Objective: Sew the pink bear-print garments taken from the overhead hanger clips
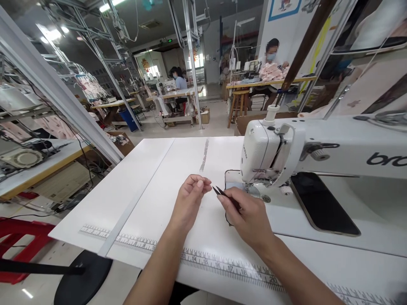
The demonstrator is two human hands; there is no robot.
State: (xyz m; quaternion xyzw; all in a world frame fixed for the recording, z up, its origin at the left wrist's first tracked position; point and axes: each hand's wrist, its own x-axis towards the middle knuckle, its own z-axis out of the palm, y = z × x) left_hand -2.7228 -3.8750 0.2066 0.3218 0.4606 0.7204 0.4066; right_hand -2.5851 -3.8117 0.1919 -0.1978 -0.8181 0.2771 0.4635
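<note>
Black tweezers (220,191) are held in my right hand (246,212), their two tips slightly apart and pointing left. Close to those tips, my left hand (190,201) is closed in a pinch, and whatever it may hold is too small to make out. Both hands are above the white table (152,190), just left of the needle area of a white sewing machine (267,148). Beyond my left hand, a narrow patterned strip (204,156) lies on the tabletop.
A phone (321,203) lies under the machine's arm. A printed ruler (219,267) runs along the table's front edge. A metal post (63,84) rises at the left, near a red stool (25,245). Two people work at tables further back.
</note>
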